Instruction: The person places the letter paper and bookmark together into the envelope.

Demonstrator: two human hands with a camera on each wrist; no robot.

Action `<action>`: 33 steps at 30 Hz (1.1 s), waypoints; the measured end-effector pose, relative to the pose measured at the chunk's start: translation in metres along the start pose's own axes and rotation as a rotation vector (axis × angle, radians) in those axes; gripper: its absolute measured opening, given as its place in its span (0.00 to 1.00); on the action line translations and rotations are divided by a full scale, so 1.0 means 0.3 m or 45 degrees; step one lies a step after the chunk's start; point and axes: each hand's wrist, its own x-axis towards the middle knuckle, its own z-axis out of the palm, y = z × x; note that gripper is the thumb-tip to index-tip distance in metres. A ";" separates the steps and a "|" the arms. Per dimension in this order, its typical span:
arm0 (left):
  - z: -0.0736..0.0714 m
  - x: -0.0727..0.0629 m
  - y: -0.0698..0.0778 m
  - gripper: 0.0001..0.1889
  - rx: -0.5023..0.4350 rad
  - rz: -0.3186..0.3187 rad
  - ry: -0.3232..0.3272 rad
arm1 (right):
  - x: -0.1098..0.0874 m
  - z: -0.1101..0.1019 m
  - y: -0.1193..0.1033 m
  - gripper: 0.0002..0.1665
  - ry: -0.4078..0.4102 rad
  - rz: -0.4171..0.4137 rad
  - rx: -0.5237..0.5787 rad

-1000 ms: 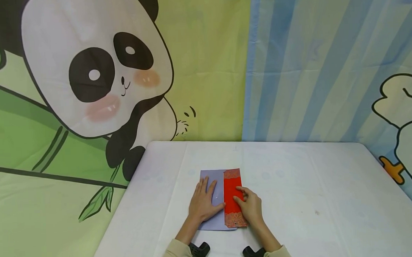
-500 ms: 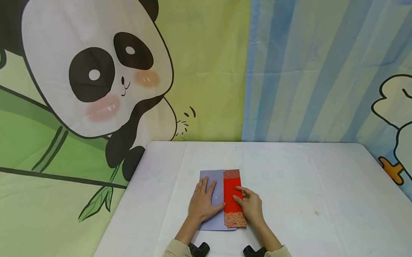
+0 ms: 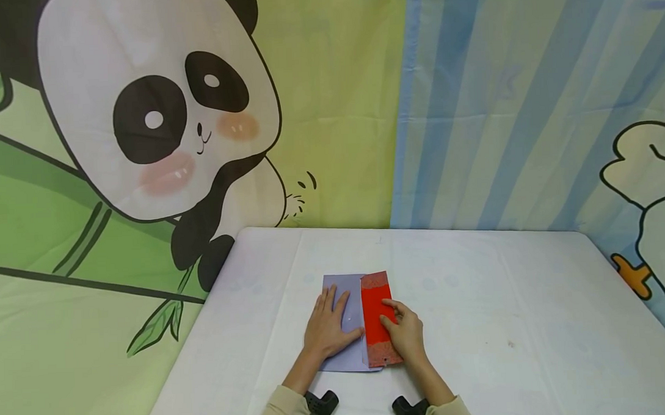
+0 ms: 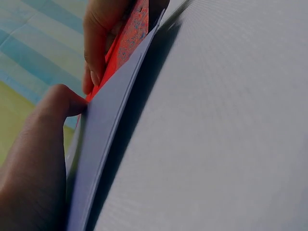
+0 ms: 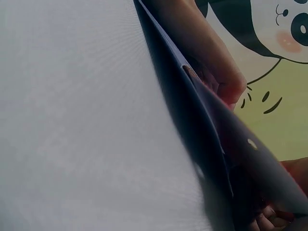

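Note:
A flat lavender folder-like sheet (image 3: 355, 356) lies on the table in the head view. Over its right part is a red card (image 3: 373, 319) with speckled bands at both ends and a small hole near the bottom. My left hand (image 3: 327, 333) rests flat on the lavender piece, fingers spread, its thumb reaching the red card's left edge. With thumb and fingers my right hand (image 3: 407, 333) pinches the card's right edge. The left wrist view shows the lavender edge (image 4: 113, 110) raised off the table. In the right wrist view the card's underside (image 5: 260, 159) is lifted, apart from the layer below.
The white table (image 3: 506, 299) spreads around both hands. Black devices (image 3: 323, 404) sit at both wrists. Behind the table hangs a printed curtain with a panda (image 3: 158, 103) and blue stripes.
My right hand has shifted slightly to the right. The red card has tilted and slid a little right at its lower end. My left hand has stayed in place.

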 end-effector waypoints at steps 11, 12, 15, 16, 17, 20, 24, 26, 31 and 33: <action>0.001 0.001 0.003 0.46 0.052 -0.004 -0.017 | 0.000 0.004 0.002 0.20 0.028 -0.013 -0.023; 0.001 0.002 0.004 0.46 0.056 -0.004 -0.016 | 0.000 0.004 0.001 0.20 0.029 -0.013 -0.024; 0.002 0.002 0.005 0.46 0.054 0.002 -0.010 | 0.000 0.002 0.001 0.20 0.036 -0.020 -0.031; 0.002 0.002 0.005 0.46 0.052 0.005 -0.005 | 0.000 0.001 0.001 0.20 0.035 -0.023 -0.032; 0.003 0.002 0.006 0.46 0.045 0.010 0.002 | 0.000 0.001 0.001 0.20 0.035 -0.026 -0.034; 0.005 0.002 0.006 0.45 0.024 0.032 0.037 | -0.002 0.000 0.002 0.21 0.026 -0.032 -0.039; 0.008 0.002 0.006 0.45 0.003 0.070 0.098 | -0.003 -0.001 0.000 0.21 0.022 -0.043 -0.037; 0.008 0.002 0.007 0.44 -0.010 0.084 0.120 | -0.003 0.000 0.000 0.21 0.024 -0.046 -0.036; 0.003 0.002 0.007 0.43 -0.058 0.091 0.148 | -0.005 0.006 -0.002 0.21 0.044 -0.066 -0.029; 0.002 0.003 0.007 0.42 -0.075 0.088 0.150 | -0.008 0.009 -0.004 0.21 0.057 -0.089 -0.027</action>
